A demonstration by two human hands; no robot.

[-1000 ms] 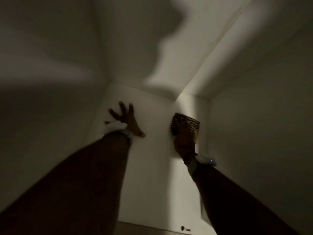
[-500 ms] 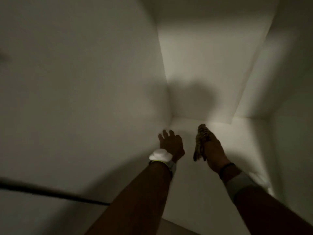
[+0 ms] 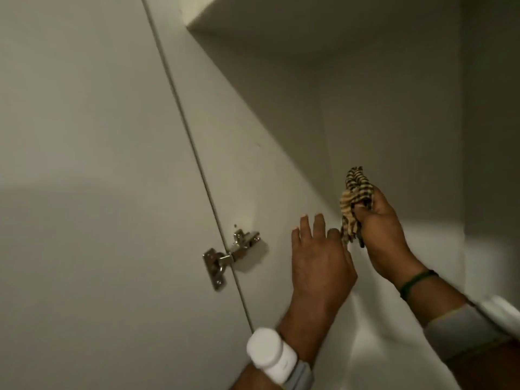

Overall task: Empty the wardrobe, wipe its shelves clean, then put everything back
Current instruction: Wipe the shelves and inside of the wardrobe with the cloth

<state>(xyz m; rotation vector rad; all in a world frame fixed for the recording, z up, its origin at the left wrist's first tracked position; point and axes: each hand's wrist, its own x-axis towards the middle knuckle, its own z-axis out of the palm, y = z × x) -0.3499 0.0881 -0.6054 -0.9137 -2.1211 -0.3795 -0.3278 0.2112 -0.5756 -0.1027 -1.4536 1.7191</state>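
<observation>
I look into a white wardrobe compartment. My right hand (image 3: 385, 235) grips a bunched striped brown-and-black cloth (image 3: 356, 192) and holds it up near the back left corner, off the shelf. My left hand (image 3: 318, 263) reaches forward with straight fingers beside it, close to the left inner wall (image 3: 253, 164); whether it touches the wall is unclear. The shelf floor (image 3: 394, 347) below my hands is bare and white. An upper shelf (image 3: 309, 29) closes the compartment from above.
The open wardrobe door (image 3: 84, 164) stands at the left, held by a metal hinge (image 3: 228, 254) on the left wall. The right inner wall (image 3: 492, 136) bounds the compartment. Both wrists wear white bands.
My view swung from deep inside the dark compartment toward the left wall and door hinge. My right hand lifted the cloth off the surface and bunched it; my left hand came off the surface.
</observation>
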